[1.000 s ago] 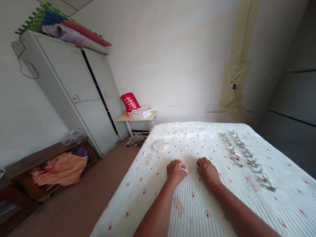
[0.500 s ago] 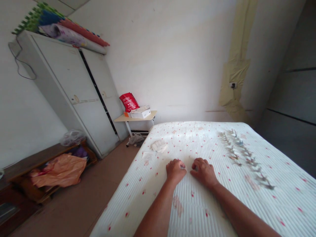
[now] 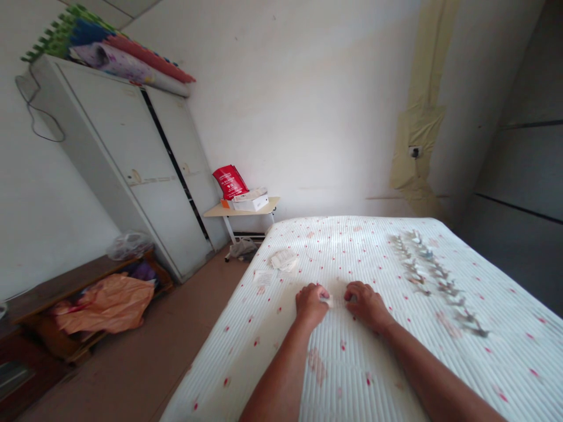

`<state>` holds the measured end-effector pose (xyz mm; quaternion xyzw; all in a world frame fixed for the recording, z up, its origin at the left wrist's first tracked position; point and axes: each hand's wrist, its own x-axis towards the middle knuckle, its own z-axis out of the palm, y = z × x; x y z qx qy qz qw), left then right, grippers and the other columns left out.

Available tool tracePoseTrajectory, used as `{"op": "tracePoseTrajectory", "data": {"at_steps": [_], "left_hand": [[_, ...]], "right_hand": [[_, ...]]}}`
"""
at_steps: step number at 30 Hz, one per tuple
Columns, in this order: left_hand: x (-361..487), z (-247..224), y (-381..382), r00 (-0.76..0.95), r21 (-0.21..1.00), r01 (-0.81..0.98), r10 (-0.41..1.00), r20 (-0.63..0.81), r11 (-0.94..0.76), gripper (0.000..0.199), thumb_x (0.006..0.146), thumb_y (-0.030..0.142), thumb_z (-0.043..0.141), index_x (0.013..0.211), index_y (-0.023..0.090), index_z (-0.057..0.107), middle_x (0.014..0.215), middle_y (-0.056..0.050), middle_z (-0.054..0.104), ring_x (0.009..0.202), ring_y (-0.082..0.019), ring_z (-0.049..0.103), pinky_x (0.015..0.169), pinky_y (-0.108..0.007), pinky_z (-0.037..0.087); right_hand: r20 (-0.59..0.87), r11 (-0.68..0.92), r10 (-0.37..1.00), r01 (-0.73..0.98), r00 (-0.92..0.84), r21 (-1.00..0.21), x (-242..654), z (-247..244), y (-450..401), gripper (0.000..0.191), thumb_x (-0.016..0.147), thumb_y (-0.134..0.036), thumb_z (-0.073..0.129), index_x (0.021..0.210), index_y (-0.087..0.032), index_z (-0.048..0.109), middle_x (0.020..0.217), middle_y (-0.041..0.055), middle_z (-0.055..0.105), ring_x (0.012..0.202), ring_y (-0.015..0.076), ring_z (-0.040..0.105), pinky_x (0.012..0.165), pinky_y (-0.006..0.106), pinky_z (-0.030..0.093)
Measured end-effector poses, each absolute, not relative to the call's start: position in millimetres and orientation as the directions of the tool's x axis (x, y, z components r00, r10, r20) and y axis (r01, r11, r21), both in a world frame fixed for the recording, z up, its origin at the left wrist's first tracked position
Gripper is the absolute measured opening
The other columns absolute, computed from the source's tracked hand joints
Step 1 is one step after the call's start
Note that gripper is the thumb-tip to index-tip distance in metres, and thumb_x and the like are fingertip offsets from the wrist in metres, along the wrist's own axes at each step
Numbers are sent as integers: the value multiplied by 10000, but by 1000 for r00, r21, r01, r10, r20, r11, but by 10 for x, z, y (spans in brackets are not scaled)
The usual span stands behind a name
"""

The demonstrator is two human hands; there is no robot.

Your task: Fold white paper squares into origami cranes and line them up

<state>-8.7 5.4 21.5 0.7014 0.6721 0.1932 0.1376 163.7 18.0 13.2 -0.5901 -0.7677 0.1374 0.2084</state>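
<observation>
Over the middle of the white, red-dotted mattress (image 3: pixel 343 363), my left hand (image 3: pixel 311 305) is closed with a small pale piece (image 3: pixel 328 300) between thumb and fingers; it looks like paper. Just to its right is my right hand (image 3: pixel 366 305), its fingers curled together; something small and pale seems to be at its fingertips, too small to name. A narrow gap separates the two hands. Farther right, several small folded paper-like figures (image 3: pixel 444 284) stand in slanting rows. Beyond my left hand lies a stack of printed paper sheets (image 3: pixel 284 259), with a loose sheet beside it.
A small table (image 3: pixel 246 212) behind the mattress holds a red bag (image 3: pixel 230 182) and a white box (image 3: pixel 255 203). At the left are a grey cabinet (image 3: pixel 127 158) and a low wooden bench (image 3: pixel 44 299) bearing an orange plastic bag (image 3: pixel 109 302).
My right hand has shifted slightly right, widening the gap between the hands. The pale piece at my left fingertips shows more. My left hand has barely moved.
</observation>
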Motion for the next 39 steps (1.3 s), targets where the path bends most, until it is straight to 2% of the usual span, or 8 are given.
{"op": "tracePoseTrajectory", "data": {"at_steps": [5, 8, 12, 16, 23, 34, 39], "left_hand": [[-109, 185, 56, 39, 465, 882, 994, 107, -84, 272, 641, 99, 523, 834, 256, 634, 916, 28, 628, 905, -141, 543, 806, -248, 369], [-117, 176, 26, 52, 472, 875, 991, 120, -103, 271, 646, 112, 527, 857, 249, 626, 941, 25, 624, 927, -146, 533, 834, -255, 361], [-114, 186, -41, 69, 451, 883, 986, 152, -131, 256, 683, 135, 518, 898, 244, 603, 986, 27, 610, 970, -142, 513, 869, -259, 343], [-104, 172, -65, 59, 449, 883, 981, 183, -137, 297, 703, 150, 514, 973, 259, 573, 1002, 36, 606, 979, -131, 506, 884, -249, 337], [-115, 118, -44, 73, 446, 880, 974, 214, -164, 346, 668, 192, 560, 1003, 278, 583, 1014, 43, 607, 992, -138, 502, 901, -255, 338], [-105, 97, -44, 54, 505, 843, 963, 265, -186, 368, 641, 154, 562, 995, 250, 585, 980, 16, 617, 956, -159, 516, 876, -291, 343], [-107, 41, -28, 49, 525, 822, 945, 322, -221, 347, 628, 127, 565, 954, 239, 598, 946, 7, 620, 929, -169, 522, 841, -304, 349]], "right_hand": [[133, 284, 959, 809, -252, -514, 1719, 67, 260, 245, 616, -40, 460, 745, -191, 604, 982, 32, 595, 924, 169, 536, 763, 239, 384], [129, 277, 960, 792, -247, -545, 1760, 31, 295, 319, 612, -34, 454, 842, -186, 615, 1017, 40, 599, 965, 173, 534, 808, 245, 389], [147, 289, 957, 782, -250, -552, 1756, 40, 272, 306, 697, -134, 480, 966, -190, 615, 1069, 54, 595, 1000, 190, 524, 850, 285, 385], [184, 329, 944, 812, -273, -483, 1702, 96, 183, 309, 695, -230, 563, 997, -205, 621, 1122, 65, 572, 1024, 218, 503, 850, 314, 382], [221, 365, 930, 823, -295, -436, 1670, 142, 111, 312, 683, -193, 564, 984, -249, 624, 1135, 45, 562, 1015, 208, 502, 838, 325, 389], [284, 400, 914, 757, -289, -516, 1670, 91, 114, 324, 643, -133, 529, 942, -226, 615, 1198, 66, 512, 1057, 211, 518, 844, 334, 416], [358, 467, 881, 691, -310, -551, 1686, 41, 137, 273, 630, -128, 503, 869, -210, 606, 1195, 72, 506, 1020, 217, 539, 811, 338, 435]]}}
